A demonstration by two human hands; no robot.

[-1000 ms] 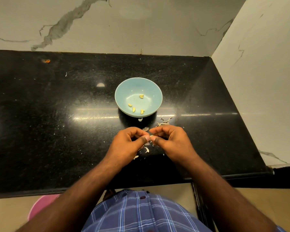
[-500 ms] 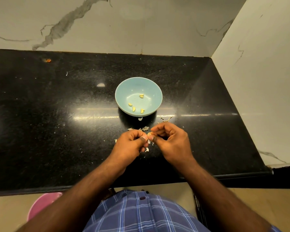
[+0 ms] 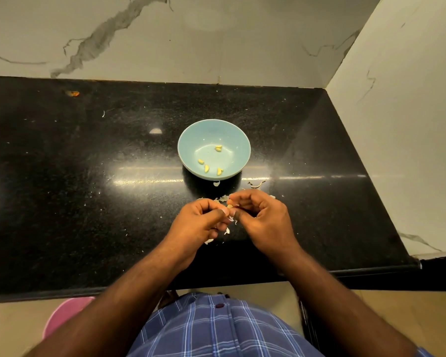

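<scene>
Peeling is the step in hand. Near the middle of the counter's (image 3: 88, 189) front edge, just in front of the blue bowl (image 3: 206, 132), the left hand (image 3: 198, 222) and right hand (image 3: 265, 222) curl their fingers and pinch one small clove (image 3: 230, 206) between thumbs and fingertips. Papery skins (image 3: 256, 185) lie around them. Next, probably, the loosened skin needs picking off before the clove joins the peeled cloves (image 3: 206, 168).
</scene>
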